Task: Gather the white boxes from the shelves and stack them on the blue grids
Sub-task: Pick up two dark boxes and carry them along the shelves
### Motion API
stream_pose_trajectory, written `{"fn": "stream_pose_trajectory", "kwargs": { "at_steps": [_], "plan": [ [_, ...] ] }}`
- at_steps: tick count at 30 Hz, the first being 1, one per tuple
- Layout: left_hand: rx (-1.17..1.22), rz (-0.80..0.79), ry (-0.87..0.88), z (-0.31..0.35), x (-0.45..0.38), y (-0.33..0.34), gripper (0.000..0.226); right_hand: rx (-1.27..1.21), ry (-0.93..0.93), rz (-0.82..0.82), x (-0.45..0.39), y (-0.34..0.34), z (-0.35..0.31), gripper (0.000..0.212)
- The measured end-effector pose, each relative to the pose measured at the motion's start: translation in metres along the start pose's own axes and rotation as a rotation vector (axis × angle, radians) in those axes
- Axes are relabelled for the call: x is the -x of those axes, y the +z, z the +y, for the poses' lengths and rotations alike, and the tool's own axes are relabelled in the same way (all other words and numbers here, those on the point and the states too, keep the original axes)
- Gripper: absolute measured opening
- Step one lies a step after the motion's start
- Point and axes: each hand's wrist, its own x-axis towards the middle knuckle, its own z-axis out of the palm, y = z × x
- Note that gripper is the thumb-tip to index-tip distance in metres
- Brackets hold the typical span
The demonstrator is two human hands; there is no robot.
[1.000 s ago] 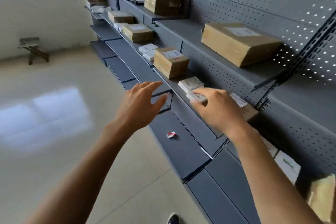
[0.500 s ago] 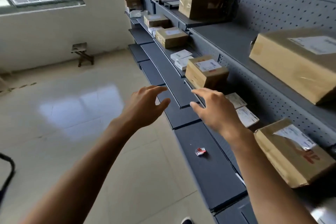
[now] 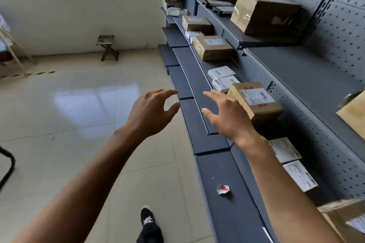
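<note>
Both grips, left hand [image 3: 152,112] and right hand [image 3: 227,116], spread empty beside grey shelves [image 3: 201,124], above tiled floor [image 3: 69,114].

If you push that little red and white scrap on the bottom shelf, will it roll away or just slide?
The scrap looks crumpled and flat-sided, so it would probably skid or flip rather than roll. It seems thin like paper or foil, so likely very light and easy to squash. The shelf under it looks smooth, so a small nudge may send it sliding.

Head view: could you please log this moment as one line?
left hand: open, empty | right hand: open, empty, beside brown box | white boxes: on shelf ahead, untouched
</note>
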Motion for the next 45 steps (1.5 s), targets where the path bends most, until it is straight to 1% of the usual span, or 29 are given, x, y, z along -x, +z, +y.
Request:
{"fn": "stream_pose_trajectory", "kwargs": {
  "at_steps": [5, 9, 14, 20, 24, 30, 34, 38, 42, 45],
  "plan": [
    [0.032, 0.041, -0.024, -0.065, -0.065, -0.005, 0.041, 0.002, -0.011, 0.001, -0.087, 0.027, -0.02, 0.048],
    [0.055, 0.038, -0.018, -0.108, -0.118, -0.012, 0.04, 0.018, 0.006, -0.008, -0.15, 0.041, -0.037, 0.045],
    [0.065, 0.032, 0.002, -0.142, -0.173, -0.012, 0.039, 0.02, 0.045, 0.004, -0.209, 0.053, -0.042, 0.044],
    [0.056, -0.011, 0.016, -0.172, -0.241, 0.002, 0.04, 0.014, 0.067, 0.007, -0.279, 0.067, -0.025, 0.043],
    [0.038, -0.029, 0.024, -0.183, -0.297, 0.015, 0.041, -0.014, 0.062, 0.019, -0.336, 0.077, -0.005, 0.043],
    [-0.022, -0.042, 0.077, -0.183, -0.398, 0.026, 0.042, -0.062, 0.062, 0.092, -0.427, 0.072, 0.031, 0.042],
    [0.001, -0.002, 0.071, -0.187, -0.455, 0.038, 0.04, -0.058, 0.063, 0.07, -0.477, 0.07, 0.056, 0.043],
    [0.018, -0.025, 0.103, -0.187, -0.502, 0.057, 0.04, -0.059, 0.086, 0.08, -0.515, 0.064, 0.075, 0.041],
    [0.032, -0.008, 0.146, -0.183, -0.552, 0.07, 0.039, -0.035, 0.098, 0.132, -0.548, 0.052, 0.093, 0.039],
    [0.046, -0.004, 0.173, -0.185, -0.588, 0.079, 0.038, -0.053, 0.097, 0.224, -0.571, 0.049, 0.102, 0.033]
  ]
}}
